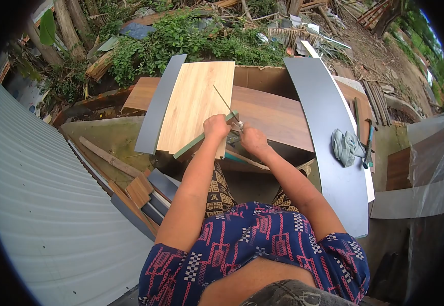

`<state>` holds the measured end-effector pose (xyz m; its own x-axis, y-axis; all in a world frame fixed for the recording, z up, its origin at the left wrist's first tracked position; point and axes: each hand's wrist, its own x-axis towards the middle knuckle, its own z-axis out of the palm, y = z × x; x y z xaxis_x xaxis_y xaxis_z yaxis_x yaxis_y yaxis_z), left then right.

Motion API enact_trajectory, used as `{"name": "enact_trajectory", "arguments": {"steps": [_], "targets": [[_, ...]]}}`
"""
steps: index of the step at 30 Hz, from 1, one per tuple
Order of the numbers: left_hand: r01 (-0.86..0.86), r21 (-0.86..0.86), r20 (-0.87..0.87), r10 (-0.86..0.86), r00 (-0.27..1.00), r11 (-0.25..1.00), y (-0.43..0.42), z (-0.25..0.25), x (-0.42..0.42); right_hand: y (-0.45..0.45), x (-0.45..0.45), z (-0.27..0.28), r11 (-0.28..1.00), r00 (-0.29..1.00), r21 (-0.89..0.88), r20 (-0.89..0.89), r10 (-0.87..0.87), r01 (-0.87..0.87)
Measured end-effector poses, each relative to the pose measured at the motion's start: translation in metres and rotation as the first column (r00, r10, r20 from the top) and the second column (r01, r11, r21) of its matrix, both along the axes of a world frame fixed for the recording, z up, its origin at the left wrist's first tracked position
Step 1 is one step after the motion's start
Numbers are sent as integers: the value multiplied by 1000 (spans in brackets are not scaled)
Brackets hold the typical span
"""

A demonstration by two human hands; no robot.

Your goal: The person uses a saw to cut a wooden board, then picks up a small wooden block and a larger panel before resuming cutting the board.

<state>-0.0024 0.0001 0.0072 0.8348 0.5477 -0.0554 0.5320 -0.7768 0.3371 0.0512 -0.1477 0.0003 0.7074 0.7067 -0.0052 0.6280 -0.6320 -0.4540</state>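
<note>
- At centre, the green strip is gripped by closed left fingers, across the pale board's lower right edge.
- The thin blade is held by curled right fingers.
- Open room is left between the forearms.

soft daylight, fisheye bend, black rounded corners, pale glare at right, distant foliage perhaps slightly blurred

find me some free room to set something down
The wide gray board is bare above and below the cloth; the pale board, left of the thin-bladed tool. It's crowded around the left hand, right hand and green strip.
</note>
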Motion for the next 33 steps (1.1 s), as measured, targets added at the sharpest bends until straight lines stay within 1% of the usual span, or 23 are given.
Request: {"name": "enact_trajectory", "arguments": {"steps": [3, 6, 10, 13, 15, 18, 21, 24, 25, 27, 29, 31, 33], "targets": [[-3, -8, -18, 3, 1000, 1000, 2, 0, 1, -29, -15, 9, 999, 999, 12, -2, 38, -38], [-8, -8, -8, 8, 1000, 1000, 0, 2, 1, -67, -26, 8, 998, 999, -62, -3, 33, -33], [-5, -22, -5, 5, 1000, 1000, 0, 3, 1, -84, -32, 6, 996, 998, -68, 4, 59, -59], [5, -34, -41, -7, 999, 999, 4, 0, 3, -74, -31, 9, 996, 998, -73, -10, 60, -60], [7, -21, -24, -8, 1000, 1000, 4, -2, 3, -63, -23, 9, 996, 999, -77, -7, 44, -44], [15, -5, -5, -15, 1000, 1000, 3, -4, 3, -29, -4, 5, 998, 998, -28, 0, 63, -63], [8, -16, 3, -8, 1000, 1000, 1, -2, 1, 12, 13, -6, 1000, 1000, 15, 2, 13, -13], [-8, -30, 1, 8, 1000, 1000, 1, 3, 1, 22, 11, -1, 998, 1000, 63, -6, 0, 0], [-7, -22, -12, 7, 1000, 1000, 1, 2, 2, 22, 11, -1, 999, 1000, 48, -5, -7, 7], [-13, -23, -34, 13, 999, 1000, 0, 4, 3, 12, 9, -4, 1000, 1000, 13, -2, -15, 15], [-21, -38, -56, 19, 998, 999, 4, 5, 3, -27, -10, -7, 999, 999, 26, 9, 34, -35], [-7, -49, -47, 5, 999, 999, 5, 1, 4, -60, -24, -6, 998, 1000, -63, -16, 23, -24], [-3, -50, -41, 1, 999, 999, 5, 0, 3, -85, -30, -5, 998, 999, -45, -14, 31, -31]]}}
